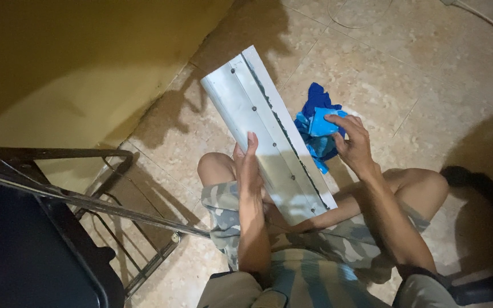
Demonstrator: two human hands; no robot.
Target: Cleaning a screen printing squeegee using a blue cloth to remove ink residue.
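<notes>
Both hands raised in front of the seated body, mid-frame.

Left hand (249, 166): centre of frame, forearm running straight up from the lower edge, wrist straight, fingers extended and close together pointing to the top of the frame, flat against what it steadies. Right hand (351, 144): right of centre, forearm coming in diagonally from lower right, wrist bent slightly, fingers curled in a pinch toward the left. Bare knees spread to either side, lower centre.
</notes>
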